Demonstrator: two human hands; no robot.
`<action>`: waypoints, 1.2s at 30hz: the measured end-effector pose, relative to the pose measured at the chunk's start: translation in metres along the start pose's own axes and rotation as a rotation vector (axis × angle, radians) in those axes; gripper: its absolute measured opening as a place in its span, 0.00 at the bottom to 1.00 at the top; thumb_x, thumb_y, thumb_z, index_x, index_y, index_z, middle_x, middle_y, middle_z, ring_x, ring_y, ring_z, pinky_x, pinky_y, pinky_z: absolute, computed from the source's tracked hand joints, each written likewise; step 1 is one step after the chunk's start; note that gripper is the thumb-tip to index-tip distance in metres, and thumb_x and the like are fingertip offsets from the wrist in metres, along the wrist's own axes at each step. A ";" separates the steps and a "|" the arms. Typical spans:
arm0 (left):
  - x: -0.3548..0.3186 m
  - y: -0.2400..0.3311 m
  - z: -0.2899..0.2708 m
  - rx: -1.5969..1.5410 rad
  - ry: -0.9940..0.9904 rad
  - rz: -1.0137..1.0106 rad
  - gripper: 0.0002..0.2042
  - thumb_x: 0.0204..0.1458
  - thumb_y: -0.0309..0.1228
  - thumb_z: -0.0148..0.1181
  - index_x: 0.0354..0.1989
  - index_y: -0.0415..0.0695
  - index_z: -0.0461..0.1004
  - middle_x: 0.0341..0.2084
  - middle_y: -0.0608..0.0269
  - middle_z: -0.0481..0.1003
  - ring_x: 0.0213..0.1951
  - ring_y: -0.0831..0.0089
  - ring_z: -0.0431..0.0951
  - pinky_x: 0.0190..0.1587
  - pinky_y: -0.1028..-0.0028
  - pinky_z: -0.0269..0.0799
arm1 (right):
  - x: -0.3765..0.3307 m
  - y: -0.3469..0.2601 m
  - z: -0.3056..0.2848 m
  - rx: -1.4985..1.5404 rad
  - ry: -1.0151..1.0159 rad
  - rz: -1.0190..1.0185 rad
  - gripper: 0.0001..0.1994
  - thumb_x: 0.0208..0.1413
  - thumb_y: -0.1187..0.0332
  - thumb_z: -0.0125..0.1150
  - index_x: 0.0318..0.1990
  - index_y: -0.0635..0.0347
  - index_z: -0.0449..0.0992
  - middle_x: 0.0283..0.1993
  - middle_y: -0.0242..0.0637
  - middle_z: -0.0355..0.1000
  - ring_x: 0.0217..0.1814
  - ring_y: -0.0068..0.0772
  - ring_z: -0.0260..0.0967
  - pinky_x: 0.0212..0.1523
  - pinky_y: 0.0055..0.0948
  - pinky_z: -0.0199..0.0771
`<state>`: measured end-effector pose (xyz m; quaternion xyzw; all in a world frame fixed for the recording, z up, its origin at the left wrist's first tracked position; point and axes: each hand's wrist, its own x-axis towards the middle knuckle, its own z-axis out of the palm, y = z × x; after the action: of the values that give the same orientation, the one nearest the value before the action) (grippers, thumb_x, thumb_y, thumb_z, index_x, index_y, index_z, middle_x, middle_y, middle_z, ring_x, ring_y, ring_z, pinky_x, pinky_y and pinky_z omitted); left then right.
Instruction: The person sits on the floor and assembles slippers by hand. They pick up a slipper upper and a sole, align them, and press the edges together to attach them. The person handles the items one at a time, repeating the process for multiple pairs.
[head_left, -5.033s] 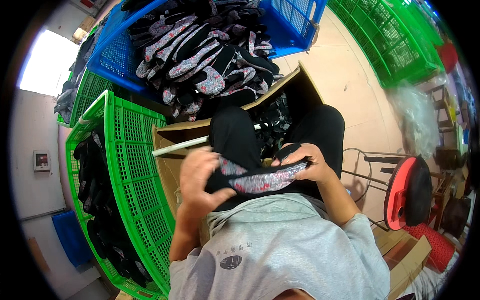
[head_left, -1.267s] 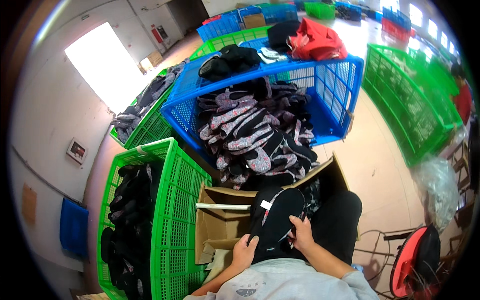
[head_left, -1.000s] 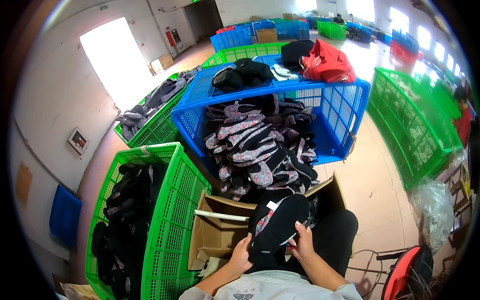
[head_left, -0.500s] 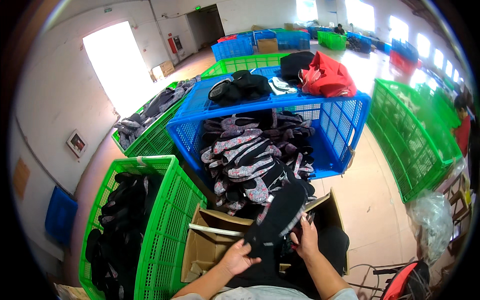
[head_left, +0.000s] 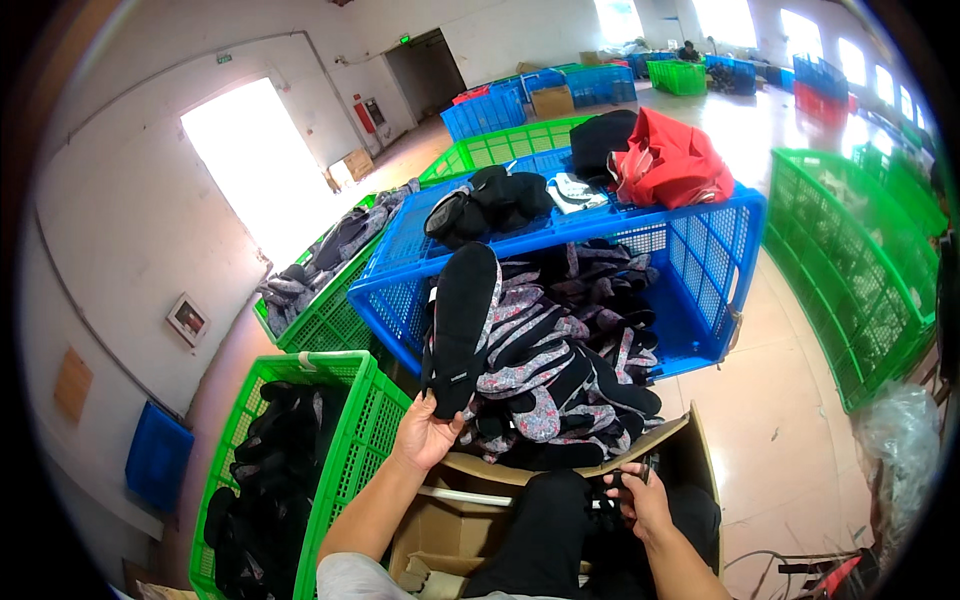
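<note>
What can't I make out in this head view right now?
- What the right hand grips: small, dark, covered by its fingers.
- Inside of the cardboard box: hidden by the person's legs.
- Upper side of the black shoe in the left hand: only the sole faces the camera.
- Bottom of the blue crate: buried under patterned shoes.

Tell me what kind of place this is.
Probably a shoe workshop or sorting floor. Big blue crates and green crates stand in rows on a wide hall floor, the nearest blue one heaped with patterned shoe pieces, and the left hand holds up a black sole.
</note>
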<state>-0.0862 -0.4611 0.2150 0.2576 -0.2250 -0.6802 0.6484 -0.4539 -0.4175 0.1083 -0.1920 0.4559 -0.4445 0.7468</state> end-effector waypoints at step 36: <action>0.325 0.135 0.123 1.826 0.701 1.550 0.23 0.52 0.27 0.59 0.59 0.39 0.69 0.58 0.44 0.71 0.60 0.47 0.68 0.62 0.57 0.63 | 0.006 -0.011 -0.003 0.013 -0.020 0.018 0.10 0.59 0.78 0.52 0.48 0.61 0.67 0.42 0.46 0.79 0.28 0.22 0.74 0.15 0.14 0.55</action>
<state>-0.0702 -0.7972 0.3766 0.5802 -0.5225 0.3908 0.4875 -0.4610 -0.4273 0.1110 -0.1875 0.4472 -0.4389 0.7565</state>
